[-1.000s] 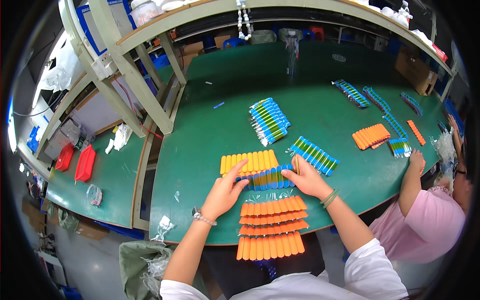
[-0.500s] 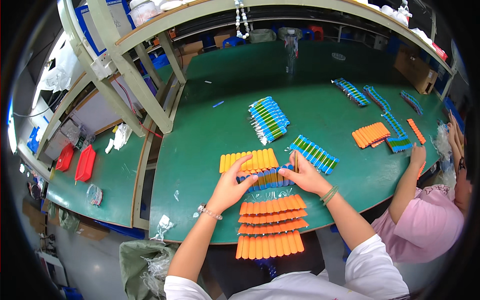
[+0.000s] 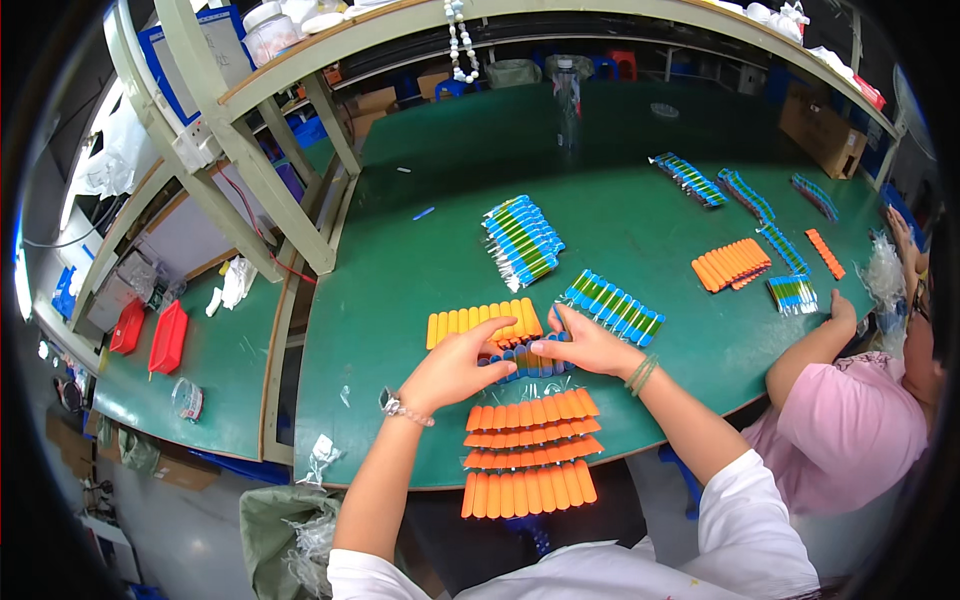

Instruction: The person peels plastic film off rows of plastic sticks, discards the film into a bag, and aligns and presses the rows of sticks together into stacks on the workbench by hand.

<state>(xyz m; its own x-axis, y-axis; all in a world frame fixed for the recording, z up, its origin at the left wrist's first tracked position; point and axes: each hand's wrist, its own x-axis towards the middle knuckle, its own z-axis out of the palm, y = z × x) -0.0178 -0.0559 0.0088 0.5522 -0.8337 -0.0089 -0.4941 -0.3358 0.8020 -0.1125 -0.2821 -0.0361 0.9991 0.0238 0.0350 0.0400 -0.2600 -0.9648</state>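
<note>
Between my hands is a joined strip of blue, round-ended sticks (image 3: 538, 361) with a dark middle band. My left hand (image 3: 462, 368) pinches its left end between thumb and fingers. The right end is gripped by my right hand (image 3: 592, 345), its thumb lying across the front. Just beyond lies a row of yellow-orange round-ended sticks (image 3: 478, 322), partly covered by my left fingers. Closer to me, several overlapping rows of orange sticks (image 3: 530, 490) reach over the table's near edge. Past my right hand rests a blue and green strip (image 3: 614, 308).
A stack of blue-green strips (image 3: 522, 242) lies farther off. At right, a co-worker's hand (image 3: 842, 308) is near another blue-green strip (image 3: 792, 294) and orange strips (image 3: 731, 265). A clear bottle (image 3: 567, 110) stands at the back. Metal shelf posts (image 3: 290, 215) rise at left.
My hands have come closer together, bunching the blue strip between them. The whole view has shifted slightly. The co-worker's near blue-green strip now lies apart from the longer one.
</note>
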